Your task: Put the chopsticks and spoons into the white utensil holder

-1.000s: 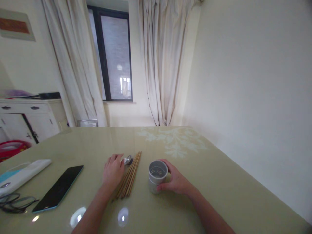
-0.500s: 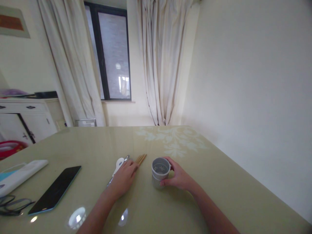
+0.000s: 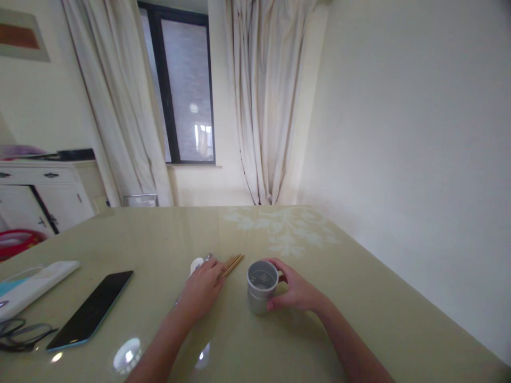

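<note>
The right hand (image 3: pixel 295 290) grips a grey, cylindrical container (image 3: pixel 256 302) with a perforated bottom, upright on the glossy pale-green tabletop (image 3: pixel 359 319). The left hand (image 3: pixel 202 290) partly covers slim brown wooden chopsticks (image 3: pixel 232 264); its grip cannot be made out. A loose hold could let them roll apart; a sideways knock could tip the container.

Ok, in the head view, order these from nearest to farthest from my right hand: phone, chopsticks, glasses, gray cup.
1. Gray cup, in the right hand.
2. Chopsticks, left of the cup, partly under the left hand.
3. Phone, left of the left hand.
4. Glasses, at the picture's left edge.
</note>
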A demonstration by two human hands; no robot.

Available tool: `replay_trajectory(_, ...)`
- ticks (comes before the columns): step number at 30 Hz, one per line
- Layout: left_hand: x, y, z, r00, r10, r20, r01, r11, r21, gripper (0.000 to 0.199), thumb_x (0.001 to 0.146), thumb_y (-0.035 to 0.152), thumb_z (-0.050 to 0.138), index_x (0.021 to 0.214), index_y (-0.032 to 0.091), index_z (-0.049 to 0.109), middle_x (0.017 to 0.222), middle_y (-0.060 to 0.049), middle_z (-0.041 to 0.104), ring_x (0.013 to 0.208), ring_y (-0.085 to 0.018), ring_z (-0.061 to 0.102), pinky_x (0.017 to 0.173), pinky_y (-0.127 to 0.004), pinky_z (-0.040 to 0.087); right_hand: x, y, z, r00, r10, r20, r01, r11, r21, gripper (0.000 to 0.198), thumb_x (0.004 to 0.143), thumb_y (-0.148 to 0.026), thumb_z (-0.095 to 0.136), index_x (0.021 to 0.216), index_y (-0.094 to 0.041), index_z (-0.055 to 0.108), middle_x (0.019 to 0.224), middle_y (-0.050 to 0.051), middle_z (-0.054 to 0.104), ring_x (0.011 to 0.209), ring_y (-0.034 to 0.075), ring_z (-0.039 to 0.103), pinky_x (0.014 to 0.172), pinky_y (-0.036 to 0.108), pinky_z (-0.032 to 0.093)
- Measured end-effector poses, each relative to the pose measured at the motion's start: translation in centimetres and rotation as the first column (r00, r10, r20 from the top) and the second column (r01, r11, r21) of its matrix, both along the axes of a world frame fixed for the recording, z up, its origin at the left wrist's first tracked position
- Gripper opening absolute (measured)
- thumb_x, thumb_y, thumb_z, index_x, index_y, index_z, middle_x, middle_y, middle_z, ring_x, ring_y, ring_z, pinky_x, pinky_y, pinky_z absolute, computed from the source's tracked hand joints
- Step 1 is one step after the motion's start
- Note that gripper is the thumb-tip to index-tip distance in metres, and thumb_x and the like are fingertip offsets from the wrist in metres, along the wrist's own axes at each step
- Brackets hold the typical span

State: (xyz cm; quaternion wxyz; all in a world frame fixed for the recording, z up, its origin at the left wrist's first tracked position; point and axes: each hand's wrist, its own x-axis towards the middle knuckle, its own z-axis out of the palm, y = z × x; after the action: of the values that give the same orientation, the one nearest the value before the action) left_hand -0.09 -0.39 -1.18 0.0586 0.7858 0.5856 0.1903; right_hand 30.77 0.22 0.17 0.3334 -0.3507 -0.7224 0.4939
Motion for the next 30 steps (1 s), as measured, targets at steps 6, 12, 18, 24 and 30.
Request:
replay_trajectory(6, 0.2, 0.0, -0.1, 0.998, 0.025, 0.057, -0.025, 1.000, 0.003, 0.028, 0.096, 0.014, 0.052, 0.110, 0.021, 0.074, 0.117, -0.011, 0.072, 0.116, -0.028, 0.066, 0.105, -0.042, 0.049, -0.6, -0.4, 0.1, 0.998, -0.005, 0.063, 0.003, 0.999, 0.043, 0.087, 0.061, -0.038, 0.102, 0.138, -0.025, 0.064, 0.134, 0.010, 0.072, 0.120, 0.034, 0.066, 0.095, 0.044, 0.052)
replay_trajectory(12, 0.1, 0.0, 0.4, 0.881, -0.191, 0.433, 0.223, 0.975, -0.024, 0.072, 0.067, 0.001, 0.053, 0.135, 0.023, 0.066, 0.140, -0.008, 0.070, 0.132, -0.023, 0.063, 0.118, -0.040, 0.046, -4.4, -1.2, -1.0, 0.982, -0.185, 0.036, 0.179, 0.975, 0.132, 0.077, 0.071, -0.038, 0.096, 0.137, -0.022, 0.061, 0.120, 0.010, 0.074, 0.093, 0.026, 0.068, 0.079, 0.038, 0.055)
replay_trajectory(18, -0.6, 1.1, 0.0, 0.785, -0.065, 0.616, 0.065, 0.998, 0.023, 0.052, 0.080, 0.010, 0.049, 0.129, 0.019, 0.065, 0.126, -0.010, 0.077, 0.118, -0.022, 0.072, 0.108, -0.043, 0.056, -6.2, -1.1, -3.1, 0.973, -0.225, -0.047, 0.229, 0.961, 0.154, 0.070, 0.083, -0.024, 0.080, 0.146, -0.026, 0.052, 0.149, 0.014, 0.059, 0.115, 0.028, 0.070, 0.094, 0.044, 0.060)
replay_trajectory(24, -1.5, 1.9, -1.2, 0.775, 0.062, 0.629, -0.149, 0.985, 0.086, 0.038, 0.083, 0.018, 0.050, 0.116, 0.017, 0.069, 0.111, -0.011, 0.080, 0.104, -0.024, 0.076, 0.100, -0.046, 0.061, -4.6, 0.5, -3.4, 0.926, -0.372, -0.065, 0.378, 0.907, 0.185, 0.048, 0.087, -0.032, 0.074, 0.133, -0.025, 0.062, 0.119, 0.011, 0.072, 0.102, 0.027, 0.071, 0.081, 0.041, 0.060)
replay_trajectory(30, -0.4, 1.2, -1.1, 0.840, 0.007, 0.542, -0.070, 0.993, 0.097, 0.035, 0.086, 0.019, 0.047, 0.110, 0.020, 0.072, 0.107, -0.010, 0.082, 0.102, -0.024, 0.076, 0.100, -0.044, 0.059, -1.3, 2.8, -3.4, 0.809, -0.575, -0.125, 0.588, 0.797, 0.141, 0.031, 0.083, -0.047, 0.072, 0.102, -0.022, 0.071, 0.084, 0.006, 0.071, 0.078, 0.025, 0.068, 0.071, 0.038, 0.055)
